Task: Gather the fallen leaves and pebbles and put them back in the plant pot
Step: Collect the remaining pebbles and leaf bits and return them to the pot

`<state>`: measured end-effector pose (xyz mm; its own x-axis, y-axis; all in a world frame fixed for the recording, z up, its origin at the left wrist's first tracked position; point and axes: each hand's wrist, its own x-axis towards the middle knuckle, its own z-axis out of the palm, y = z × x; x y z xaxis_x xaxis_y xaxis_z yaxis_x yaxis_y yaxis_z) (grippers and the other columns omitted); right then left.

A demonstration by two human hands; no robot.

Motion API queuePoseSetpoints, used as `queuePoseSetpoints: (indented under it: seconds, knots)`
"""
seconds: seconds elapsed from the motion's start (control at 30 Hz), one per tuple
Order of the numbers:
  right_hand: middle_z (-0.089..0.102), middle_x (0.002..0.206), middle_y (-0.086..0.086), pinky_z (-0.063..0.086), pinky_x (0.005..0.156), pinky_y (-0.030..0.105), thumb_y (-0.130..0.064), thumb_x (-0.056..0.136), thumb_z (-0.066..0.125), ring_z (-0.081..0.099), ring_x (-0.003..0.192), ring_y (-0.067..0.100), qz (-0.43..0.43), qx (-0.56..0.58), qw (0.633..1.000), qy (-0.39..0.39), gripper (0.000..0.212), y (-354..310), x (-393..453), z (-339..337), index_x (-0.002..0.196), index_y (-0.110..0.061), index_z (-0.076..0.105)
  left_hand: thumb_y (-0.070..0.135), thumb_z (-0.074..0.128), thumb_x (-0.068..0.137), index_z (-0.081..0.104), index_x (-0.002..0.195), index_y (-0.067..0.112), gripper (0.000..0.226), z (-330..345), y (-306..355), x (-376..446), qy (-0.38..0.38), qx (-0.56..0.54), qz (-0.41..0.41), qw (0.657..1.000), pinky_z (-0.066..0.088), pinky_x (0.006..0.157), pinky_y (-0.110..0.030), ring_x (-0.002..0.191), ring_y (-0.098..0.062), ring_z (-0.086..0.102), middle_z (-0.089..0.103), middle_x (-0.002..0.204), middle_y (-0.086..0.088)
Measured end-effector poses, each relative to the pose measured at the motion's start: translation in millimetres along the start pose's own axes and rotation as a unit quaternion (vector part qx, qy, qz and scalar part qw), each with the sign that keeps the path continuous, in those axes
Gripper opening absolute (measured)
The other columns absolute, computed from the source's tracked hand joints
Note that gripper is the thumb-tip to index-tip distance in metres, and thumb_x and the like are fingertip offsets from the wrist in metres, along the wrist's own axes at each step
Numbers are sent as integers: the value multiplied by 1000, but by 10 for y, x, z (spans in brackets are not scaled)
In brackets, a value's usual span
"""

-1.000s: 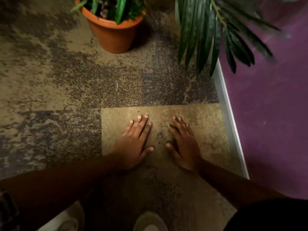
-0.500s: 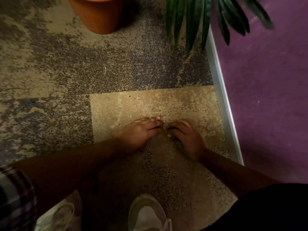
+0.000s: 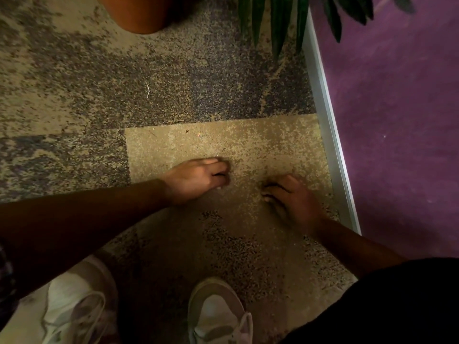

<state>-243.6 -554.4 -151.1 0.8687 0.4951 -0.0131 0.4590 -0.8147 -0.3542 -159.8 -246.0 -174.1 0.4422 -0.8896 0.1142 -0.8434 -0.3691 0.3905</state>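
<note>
Now both hands sit low on the tan carpet tile [image 3: 273, 145], w/ a bare gap between them. Left hand [image 3: 196, 178] has fingers [image 3: 218, 167] curled under, right hand [image 3: 290, 199] likewise bunched; can't tell what, if anything, either holds — debris too small to see. Plant pot [image 3: 139, 14] lies straight ahead and a bit left, well apart from both, so left hand is nearer. A pale twig [image 3: 148, 90] lies on the carpet btwn hands and pot.

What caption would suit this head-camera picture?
Left hand and right hand, fingers curled, on tan carpet below an orange pot.
</note>
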Motion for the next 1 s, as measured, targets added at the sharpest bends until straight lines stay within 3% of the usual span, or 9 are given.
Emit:
queuePoseSetpoints:
  seconds: [0.23,0.37,0.43,0.5,0.57,0.63,0.7,0.8,1.0]
  knots:
    - [68,103,4,58,74,40,-10,87,68,65,91,23,97,58,994,-5,13,-38,42,-54,97,-13,75,22,50,96,68,124,15,35,-195,-186,-210,-51,36,-45,997,53,95,-39,120,-33,61,62,133,-13]
    - [73,93,0,60,76,38,1,79,75,68,81,15,275,121,953,28,21,-23,145,-68,91,-16,80,37,32,102,64,127,10,49,-241,-155,-213,-106,33,-56,992,46,104,-42,124,-30,55,57,136,-15]
    - [76,90,0,61,75,33,0,84,76,71,81,17,417,263,868,50,19,-24,206,-114,92,-17,79,35,40,101,65,113,10,38,-245,-101,-195,-42,-45,-97,993,56,88,-39,101,-26,64,62,117,-12]
    - [77,90,5,62,70,25,0,90,70,73,85,19,531,488,688,81,12,-63,304,-206,94,-10,76,27,57,96,65,97,13,16,-258,39,-117,36,-154,-226,961,55,74,-31,79,-9,59,63,95,-2]
    - [74,93,11,60,67,19,1,93,65,75,83,15,544,634,542,92,9,-109,401,-325,97,-2,72,15,66,92,61,85,15,8,-217,262,68,147,-308,-396,853,48,62,-21,64,2,53,62,78,2]
    - [73,94,12,59,66,16,0,94,61,74,82,12,507,700,498,72,11,-229,521,-431,101,0,70,8,60,96,61,84,14,13,-154,472,305,221,-515,-509,653,46,56,-22,63,-8,56,63,74,-3]
    - [74,98,13,59,68,16,-1,96,59,73,86,14,463,714,523,55,16,-423,670,-510,108,4,69,3,46,98,64,88,11,22,-130,599,535,239,-669,-542,449,46,56,-23,65,-16,57,65,73,-5]
    - [73,116,20,62,85,29,1,97,56,73,105,24,388,687,615,15,25,-690,847,-584,119,8,67,12,32,100,61,86,9,33,-228,708,752,264,-773,-519,253,50,61,-25,64,-15,61,68,68,-3]
    - [75,120,2,59,93,33,8,98,52,69,116,15,323,525,787,-30,33,-850,975,-713,116,-9,73,20,28,104,61,69,9,49,-353,681,821,277,-833,-460,128,50,46,-22,49,-15,60,62,59,-6]
